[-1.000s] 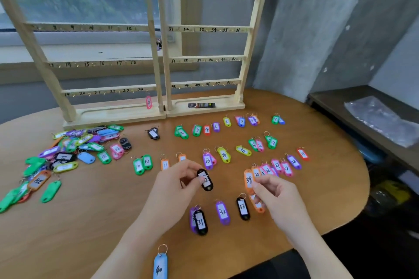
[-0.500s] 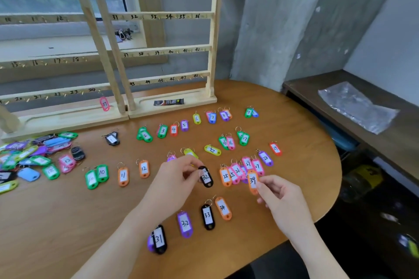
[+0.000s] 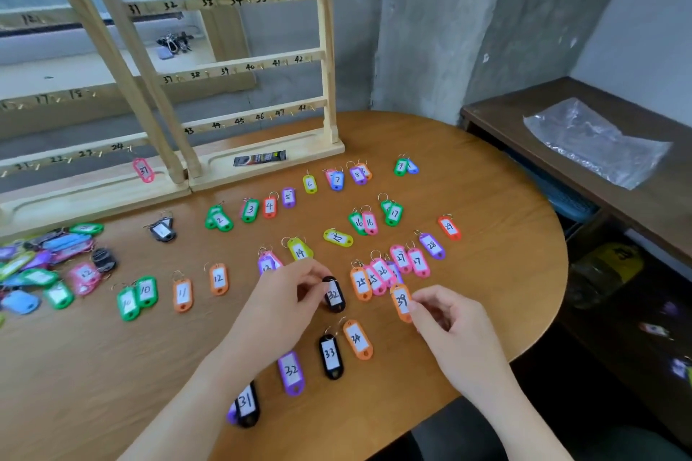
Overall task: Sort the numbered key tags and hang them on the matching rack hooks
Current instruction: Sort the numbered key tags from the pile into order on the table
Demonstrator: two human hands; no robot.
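Your left hand (image 3: 288,296) pinches a black tag (image 3: 334,295) (marked 32); your right hand (image 3: 445,326) pinches orange tag 39 (image 3: 401,301), just beside it.

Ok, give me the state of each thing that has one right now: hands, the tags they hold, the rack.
left hand: pinching the black tag
black tag: held, reads 32
right hand: pinching the orange tag
orange tag: held, reads 39
pink tag: hanging on the rack, reads 37
rack: upright, other visible hooks bare
sorted tags: flat on the table
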